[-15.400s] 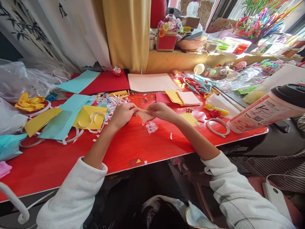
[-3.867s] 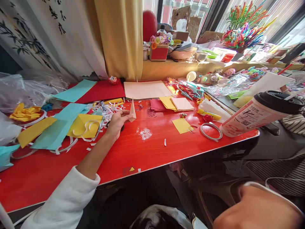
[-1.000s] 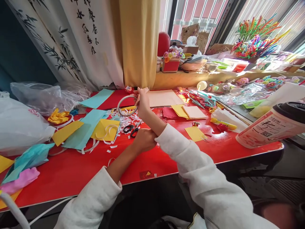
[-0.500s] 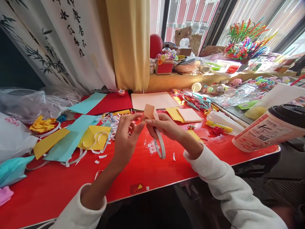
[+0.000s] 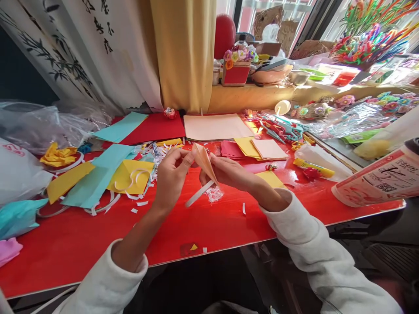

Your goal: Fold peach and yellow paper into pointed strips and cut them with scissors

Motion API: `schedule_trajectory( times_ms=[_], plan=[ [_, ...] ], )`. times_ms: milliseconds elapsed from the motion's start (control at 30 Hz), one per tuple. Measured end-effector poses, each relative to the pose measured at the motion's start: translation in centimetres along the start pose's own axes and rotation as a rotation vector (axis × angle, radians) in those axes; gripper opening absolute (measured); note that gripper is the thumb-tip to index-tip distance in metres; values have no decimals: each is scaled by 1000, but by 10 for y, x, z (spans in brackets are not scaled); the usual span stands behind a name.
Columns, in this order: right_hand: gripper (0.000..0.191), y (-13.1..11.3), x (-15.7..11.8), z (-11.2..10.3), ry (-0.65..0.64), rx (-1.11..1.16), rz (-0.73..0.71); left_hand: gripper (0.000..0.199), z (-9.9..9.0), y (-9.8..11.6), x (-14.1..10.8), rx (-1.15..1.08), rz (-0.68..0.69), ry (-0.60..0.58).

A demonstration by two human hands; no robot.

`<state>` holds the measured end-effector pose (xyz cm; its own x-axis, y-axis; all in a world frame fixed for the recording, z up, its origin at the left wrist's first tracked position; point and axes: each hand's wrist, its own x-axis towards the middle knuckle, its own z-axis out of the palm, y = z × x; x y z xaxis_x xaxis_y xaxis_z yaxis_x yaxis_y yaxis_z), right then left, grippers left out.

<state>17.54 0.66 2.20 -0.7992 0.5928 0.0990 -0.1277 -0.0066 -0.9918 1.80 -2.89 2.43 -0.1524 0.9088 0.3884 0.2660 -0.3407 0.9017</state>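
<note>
Above the red table, my left hand (image 5: pixel 173 172) is closed, pinching the upper left edge of a folded peach paper (image 5: pixel 204 163) between thumb and fingers. The paper stands tilted, with its fold running down to the right. My right hand (image 5: pixel 231 174) is closed at the paper's right side; its lower fingers hold a narrow roll of white tape (image 5: pixel 198 195), seen nearly edge-on below the paper. Some right fingertips are hidden behind the paper. White scraps (image 5: pixel 215 194) lie on the table under the hands.
Blue paper strips (image 5: pixel 98 174), a yellow sheet (image 5: pixel 131 176) and cuttings lie left. Behind are peach sheets (image 5: pixel 218 126) and small paper stacks (image 5: pixel 269 149). A glue stick (image 5: pixel 314 168) and a large cup (image 5: pixel 376 179) are right. The table's front edge (image 5: pixel 229 249) is near me.
The peach paper has turned from facing me to a steeper, narrower angle. The tape roll has swung from hanging down at the right to pointing lower left. The view has shifted slightly.
</note>
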Motion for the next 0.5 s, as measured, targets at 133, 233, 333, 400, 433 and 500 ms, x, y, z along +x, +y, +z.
schedule_trajectory(
  times_ms=[133, 233, 333, 400, 433, 500],
  plan=[
    [32, 1, 2, 2, 111, -85, -29, 24, -2, -2, 2, 69, 39, 5],
    [31, 3, 3, 5, 175, -154, -41, 25, -3, -2, 2, 124, 97, 7],
    [30, 7, 5, 7, 254, -196, -73, 26, -3, -4, 4, 104, 75, -18],
    [30, 8, 6, 7, 294, -217, -97, 27, -3, -7, 5, 41, 3, -78],
    [31, 9, 6, 7, 307, -227, -103, 27, -3, -8, 6, 3, -36, -115],
    [33, 10, 6, 7, 312, -245, -105, 27, -3, -10, 7, -51, -84, -168]
  ],
)
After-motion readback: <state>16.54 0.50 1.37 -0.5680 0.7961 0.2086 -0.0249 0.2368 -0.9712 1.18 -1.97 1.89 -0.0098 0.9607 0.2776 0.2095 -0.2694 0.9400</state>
